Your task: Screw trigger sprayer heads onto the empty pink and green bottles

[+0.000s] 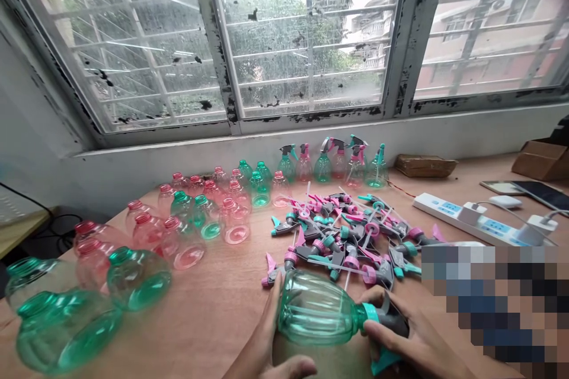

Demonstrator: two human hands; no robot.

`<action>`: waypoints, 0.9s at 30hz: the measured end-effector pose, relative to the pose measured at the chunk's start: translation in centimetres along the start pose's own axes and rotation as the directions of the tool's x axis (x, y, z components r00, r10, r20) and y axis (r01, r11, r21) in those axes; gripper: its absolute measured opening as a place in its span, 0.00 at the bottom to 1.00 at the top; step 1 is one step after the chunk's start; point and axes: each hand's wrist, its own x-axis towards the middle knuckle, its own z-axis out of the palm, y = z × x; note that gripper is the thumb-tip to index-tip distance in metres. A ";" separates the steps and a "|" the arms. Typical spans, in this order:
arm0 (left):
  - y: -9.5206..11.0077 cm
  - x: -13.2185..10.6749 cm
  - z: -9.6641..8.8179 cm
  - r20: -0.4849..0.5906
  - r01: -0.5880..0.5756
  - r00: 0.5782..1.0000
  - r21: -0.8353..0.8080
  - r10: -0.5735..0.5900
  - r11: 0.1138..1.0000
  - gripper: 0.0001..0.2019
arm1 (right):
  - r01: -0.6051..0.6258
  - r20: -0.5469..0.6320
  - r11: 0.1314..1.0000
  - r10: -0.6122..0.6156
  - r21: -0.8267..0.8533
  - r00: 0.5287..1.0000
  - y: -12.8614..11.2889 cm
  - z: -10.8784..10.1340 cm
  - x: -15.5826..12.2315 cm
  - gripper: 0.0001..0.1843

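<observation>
A clear green bottle (317, 311) lies on its side in the air over the front of the table, its neck to the right. My left hand (269, 343) holds it at the base end, fingers along the far side and thumb underneath. On the neck sits a grey and teal trigger sprayer head (391, 323); the thumb and fingers of my right hand (413, 331) are closed around its teal collar. Whether the collar is fully threaded cannot be seen. Just beyond the bottle lies a pile of loose trigger sprayer heads (338, 231), pink, teal and grey, with white tubes.
Open-topped pink bottles (235, 222) and green bottles (137, 278) stand at the left. Several bottles with sprayers (323, 166) line the wall. At the right are a power strip (471, 219), phones (504, 188), a brown packet (425, 166) and a blurred-out area (493, 308).
</observation>
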 end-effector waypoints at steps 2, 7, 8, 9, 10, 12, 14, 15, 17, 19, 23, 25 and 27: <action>-0.1 0.0 -0.1 0.021 -0.016 1.000 -0.029 0.017 0.999 0.53 | 0.032 -0.012 0.999 -0.032 -0.033 0.999 0.3 -0.3 0.1 0.21; 1.0 0.1 0.2 0.020 -0.047 0.999 0.034 0.046 0.998 0.47 | 0.049 0.059 0.991 -0.042 -0.126 0.997 0.6 -1.2 0.4 0.19; 1.2 0.1 0.3 0.016 -0.056 0.998 0.042 0.055 0.998 0.47 | 0.048 0.048 0.992 -0.043 -0.119 0.998 0.6 -1.2 0.4 0.19; 1.4 0.1 0.4 0.013 -0.062 0.998 0.046 0.061 0.997 0.46 | 0.049 0.026 0.994 -0.047 -0.101 0.999 0.6 -1.1 0.4 0.18; 1.4 0.1 0.5 0.013 -0.068 0.998 0.045 0.068 0.997 0.46 | 0.052 0.003 0.995 -0.052 -0.081 0.999 0.6 -1.0 0.3 0.18; 1.3 0.1 0.6 0.023 -0.091 0.996 0.012 0.091 0.996 0.50 | 0.060 -0.017 0.997 -0.061 -0.056 0.998 0.5 -0.8 0.2 0.17; 1.2 0.1 0.5 0.042 -0.098 0.994 -0.073 0.101 0.993 0.56 | 0.058 0.004 0.995 -0.058 -0.076 0.998 0.2 -0.6 0.2 0.16; 1.2 0.1 0.4 0.060 -0.081 0.994 -0.127 0.090 0.989 0.59 | 0.058 0.007 0.994 -0.057 -0.093 0.998 0.0 -0.5 0.2 0.15; 1.3 0.2 0.3 0.111 -0.028 0.992 -0.221 0.053 0.975 0.61 | 0.059 -0.009 0.992 -0.061 -0.114 0.998 -0.2 -0.3 0.1 0.14; 1.3 0.2 0.2 0.120 -0.021 0.992 -0.226 0.049 0.974 0.58 | 0.064 -0.037 0.993 -0.067 -0.097 0.997 -0.3 -0.2 0.1 0.13; 0.9 0.2 0.3 0.014 -0.083 0.996 -0.100 0.085 0.992 0.46 | 0.047 -0.027 0.997 -0.049 -0.061 0.998 -0.1 -0.2 0.0 0.14; 0.4 0.2 0.3 0.017 -0.059 0.998 -0.094 0.061 0.994 0.49 | 0.042 -0.020 0.997 -0.044 -0.069 0.999 0.0 -0.3 0.1 0.15; 0.0 0.1 0.2 0.029 -0.058 0.998 -0.093 0.061 0.994 0.57 | 0.045 -0.016 0.996 -0.047 -0.082 0.999 0.1 -0.3 0.1 0.15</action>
